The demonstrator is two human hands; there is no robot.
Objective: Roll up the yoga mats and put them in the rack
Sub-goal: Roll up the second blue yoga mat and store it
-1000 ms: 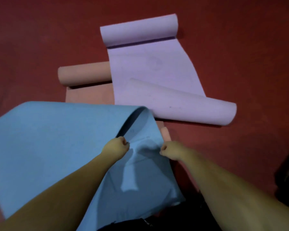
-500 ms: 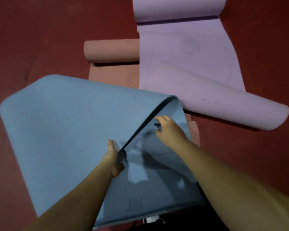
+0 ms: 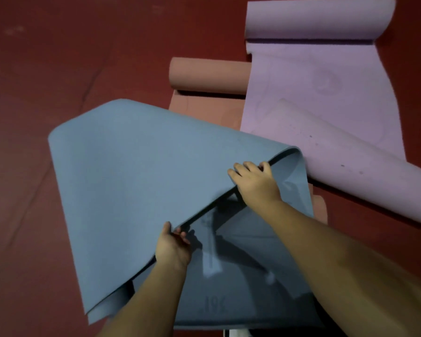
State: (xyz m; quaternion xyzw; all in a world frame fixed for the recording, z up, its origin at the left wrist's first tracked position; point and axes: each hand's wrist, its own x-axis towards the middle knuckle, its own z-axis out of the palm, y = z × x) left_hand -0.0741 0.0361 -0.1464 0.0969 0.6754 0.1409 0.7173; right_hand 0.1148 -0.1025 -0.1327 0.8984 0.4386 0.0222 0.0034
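Note:
A blue yoga mat (image 3: 136,181) lies folded over itself on the red floor, its upper layer lifted like a flap. My left hand (image 3: 171,246) grips the flap's near edge, thumb on top. My right hand (image 3: 255,182) holds the same edge further up near the fold, fingers curled over it. A purple mat (image 3: 331,98) lies partly unrolled at the upper right, both ends curled into rolls. A salmon-pink mat (image 3: 209,75) lies partly rolled beneath the purple and blue mats. No rack is in view.
Dark red floor (image 3: 58,57) stretches to the left and back. A corner of the pink mat (image 3: 320,210) sticks out right of the blue one. Something white (image 3: 236,333) shows at the bottom edge.
The view has shifted left, so the mats sit further right. My right hand moved up the blue flap's edge toward the fold and now curls over it. My left hand keeps its grip.

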